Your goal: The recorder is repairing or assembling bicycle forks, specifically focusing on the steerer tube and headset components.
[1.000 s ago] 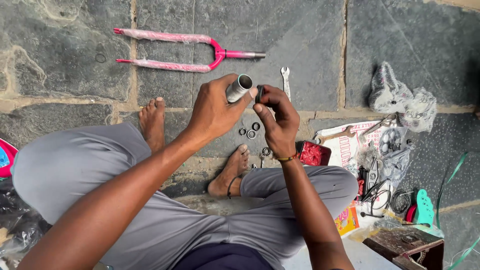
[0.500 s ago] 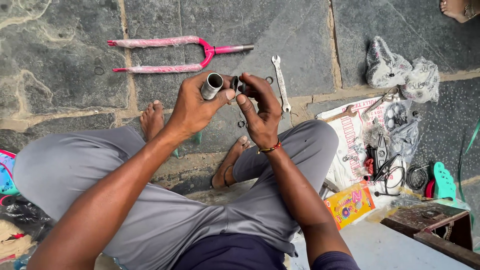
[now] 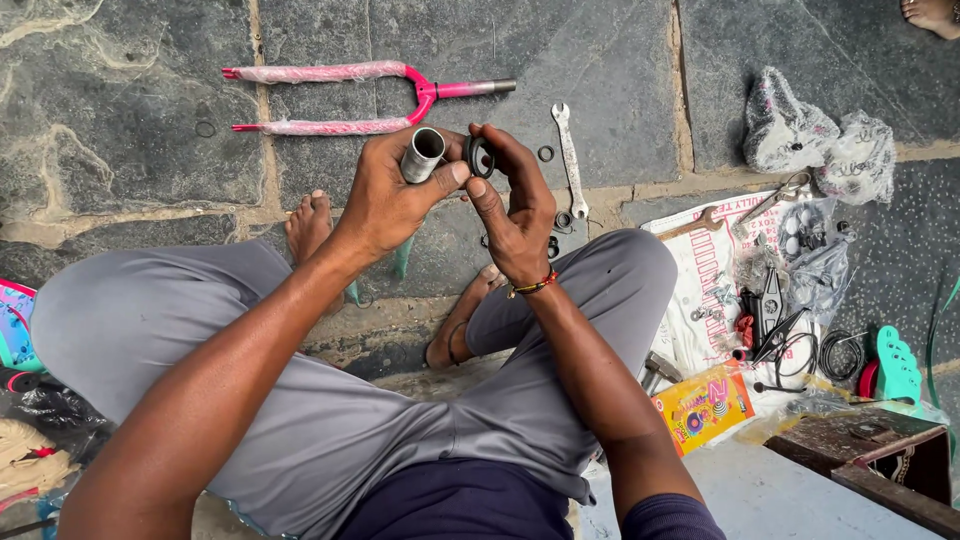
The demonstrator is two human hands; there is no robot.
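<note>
My left hand grips a short silver metal tube, its open end tilted up and away from me. My right hand pinches a small black ring between thumb and fingers, right beside the tube's mouth. Both hands are raised over my crossed legs in grey trousers, above my bare feet. Several small black rings and washers lie on the stone floor just beyond my right hand.
A pink bicycle fork lies on the stone slabs ahead, a silver spanner to its right. On the right, a printed sack carries tools and cables, beside crumpled bags, a yellow box and a wooden box. Another person's foot shows at top right.
The view has shifted a little between frames. My hands stay together holding the tube and the black ring, with the ring still close to the tube's open end.
</note>
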